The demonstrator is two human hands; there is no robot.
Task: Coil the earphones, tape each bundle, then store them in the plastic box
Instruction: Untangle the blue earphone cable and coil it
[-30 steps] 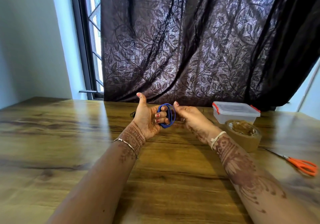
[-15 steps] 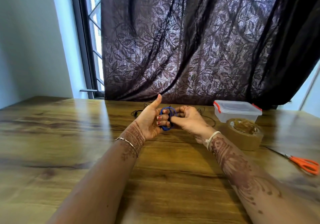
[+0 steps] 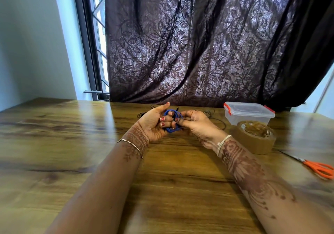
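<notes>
Both hands meet over the wooden table (image 3: 72,143), its surface glossy with a dark streaked grain. The left hand (image 3: 153,123) is curled, palm up, with its thumb raised and its fingers folded around a small round coil of thin blue earphone cord (image 3: 171,129); the loops wrap the fingers and show above and below them. The right hand (image 3: 197,125) comes in from the other side, its fingertips pinched on the same blue coil where the two hands touch, so each hand is closed on the cord. Henna patterns cover both wrists and forearms, with a thin metal bracelet on the left and a pale thread on the right.

Taking the hands as the landmark: just behind them, toward the curtain (image 3: 198,44), loose thin black earphone wires (image 3: 215,120) lie sprawled flat on the wood. To the right of the hands stands the plastic box (image 3: 248,115), rectangular and clear, its lid on with red clips at the ends. In front of the box, nearer than it and still right of the hands, lies a thick brown roll of packing tape (image 3: 254,138), flat on its side. Farther right again, well apart from the hands, rest orange-handled scissors (image 3: 318,167) at the table's edge. The curtain is dark, sheer and leaf-patterned.
</notes>
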